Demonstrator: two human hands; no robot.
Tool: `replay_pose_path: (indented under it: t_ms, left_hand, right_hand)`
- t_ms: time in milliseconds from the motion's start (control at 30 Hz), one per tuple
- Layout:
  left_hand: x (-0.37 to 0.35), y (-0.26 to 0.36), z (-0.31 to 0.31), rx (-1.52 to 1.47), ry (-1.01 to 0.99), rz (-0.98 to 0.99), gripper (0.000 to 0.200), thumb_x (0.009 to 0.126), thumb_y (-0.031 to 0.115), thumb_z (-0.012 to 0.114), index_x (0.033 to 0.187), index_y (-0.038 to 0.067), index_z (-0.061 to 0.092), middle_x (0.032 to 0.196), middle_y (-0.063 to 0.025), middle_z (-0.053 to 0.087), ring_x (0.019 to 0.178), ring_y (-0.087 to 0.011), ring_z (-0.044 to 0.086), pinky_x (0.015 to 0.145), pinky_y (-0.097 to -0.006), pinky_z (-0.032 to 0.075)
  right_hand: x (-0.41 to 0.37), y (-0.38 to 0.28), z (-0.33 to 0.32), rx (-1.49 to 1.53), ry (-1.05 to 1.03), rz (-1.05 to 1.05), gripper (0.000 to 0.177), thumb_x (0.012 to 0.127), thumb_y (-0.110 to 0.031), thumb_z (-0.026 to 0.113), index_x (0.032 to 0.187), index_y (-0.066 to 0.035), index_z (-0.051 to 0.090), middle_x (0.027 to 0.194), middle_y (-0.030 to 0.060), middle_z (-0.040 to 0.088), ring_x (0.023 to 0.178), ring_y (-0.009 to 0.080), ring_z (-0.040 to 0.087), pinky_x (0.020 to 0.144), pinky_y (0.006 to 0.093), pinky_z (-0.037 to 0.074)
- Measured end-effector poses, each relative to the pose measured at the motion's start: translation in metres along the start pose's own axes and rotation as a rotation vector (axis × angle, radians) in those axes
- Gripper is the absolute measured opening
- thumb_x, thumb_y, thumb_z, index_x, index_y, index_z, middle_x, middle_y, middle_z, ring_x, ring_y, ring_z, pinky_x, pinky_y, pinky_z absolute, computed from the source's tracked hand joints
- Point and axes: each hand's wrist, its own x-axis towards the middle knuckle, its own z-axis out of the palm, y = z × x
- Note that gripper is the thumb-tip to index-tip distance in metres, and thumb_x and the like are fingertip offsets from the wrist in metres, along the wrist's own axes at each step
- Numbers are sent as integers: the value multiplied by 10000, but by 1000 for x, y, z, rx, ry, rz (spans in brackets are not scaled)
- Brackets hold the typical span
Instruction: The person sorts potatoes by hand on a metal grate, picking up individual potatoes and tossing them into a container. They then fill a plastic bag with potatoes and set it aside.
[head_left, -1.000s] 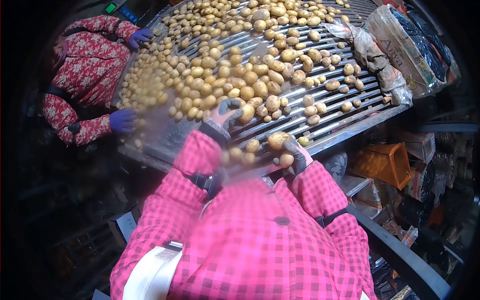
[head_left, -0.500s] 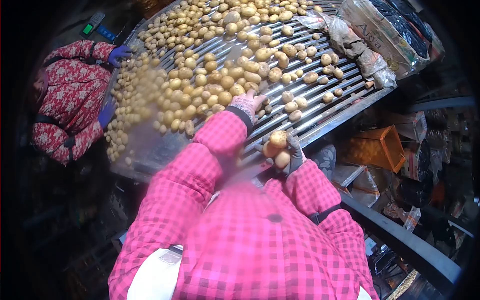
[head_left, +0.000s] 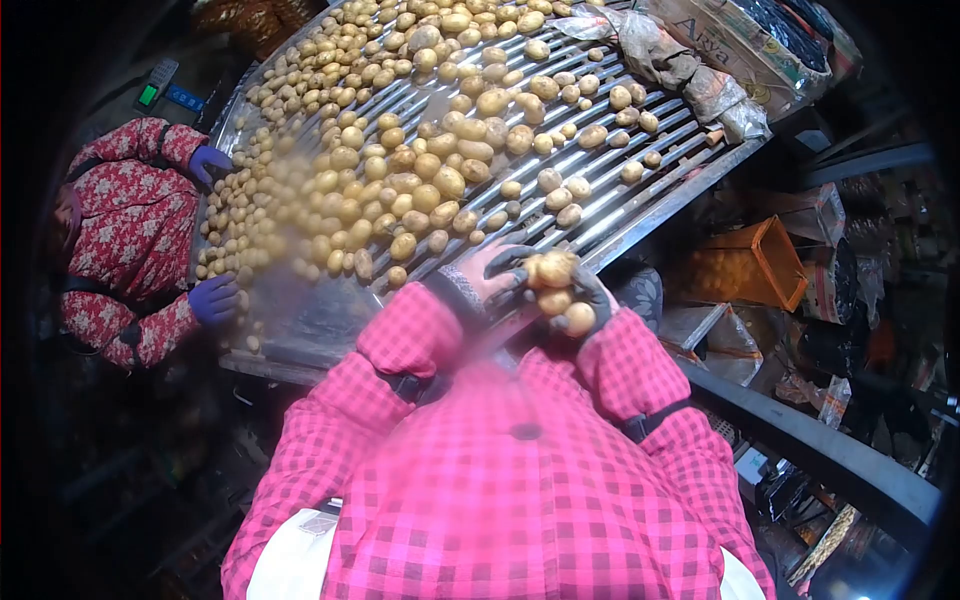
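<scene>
Several potatoes point(head_left: 556, 290) are gathered in my gloved right hand point(head_left: 592, 300), just off the near edge of the metal roller table point(head_left: 625, 232). My left hand point(head_left: 492, 275), in a pale glove with dark fingers, is beside them, its fingertips bent toward the topmost potato. Whether those fingers hold a potato of their own is hard to make out. Many loose potatoes point(head_left: 430, 175) lie on the rollers beyond my hands, thickest toward the left and the far side.
A co-worker in a red floral jacket point(head_left: 135, 215) has both purple-gloved hands at the table's left edge. A cardboard box point(head_left: 735, 50) and crumpled plastic point(head_left: 660, 50) rest at the far right corner. An orange crate point(head_left: 755, 262) and a dark rail point(head_left: 800, 430) are at the right.
My left hand has drawn back from the rollers to beside my right hand, which still holds potatoes. The co-worker's nearer hand has moved down along the table edge.
</scene>
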Motion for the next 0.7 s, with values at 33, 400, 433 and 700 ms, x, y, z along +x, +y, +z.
replay_pose_path:
  t_ms: [33, 400, 433, 700]
  left_hand:
    - [-1, -1, -1, -107, 52, -45, 382, 854, 162, 562, 1212, 35, 528, 1273, -113, 501, 1181, -191, 451, 1018, -321, 327]
    - [-30, -52, -78, -28, 737, -271, 299, 848, 54, 561, 1144, 13, 557, 1076, -83, 617, 1001, -154, 575, 877, -265, 446]
    - [-22, -48, -81, 56, 711, -281, 313, 835, 63, 575, 1145, 21, 559, 1082, -96, 614, 1013, -176, 575, 882, -274, 445]
    - [55, -47, -69, 1074, 321, -350, 583, 692, 235, 686, 1232, 154, 482, 1196, -102, 497, 1105, -310, 452, 931, -445, 380]
  right_hand:
    - [-14, -7, -4, -8, -2, -44, 487, 812, -321, 601, 1203, -69, 459, 1073, 94, 539, 887, 183, 530, 520, 237, 446]
    - [-304, 42, -114, -233, 1222, -85, 328, 783, -291, 645, 1044, -96, 606, 780, 57, 615, 576, 162, 549, 458, 227, 429]
    - [-332, 63, -142, -109, 1264, 74, 217, 796, -278, 633, 911, -95, 619, 690, 37, 584, 527, 141, 523, 434, 216, 404]
    - [-317, 110, -165, -1124, 1208, -69, 139, 783, -182, 542, 793, -58, 604, 578, 79, 540, 466, 182, 502, 451, 301, 411]
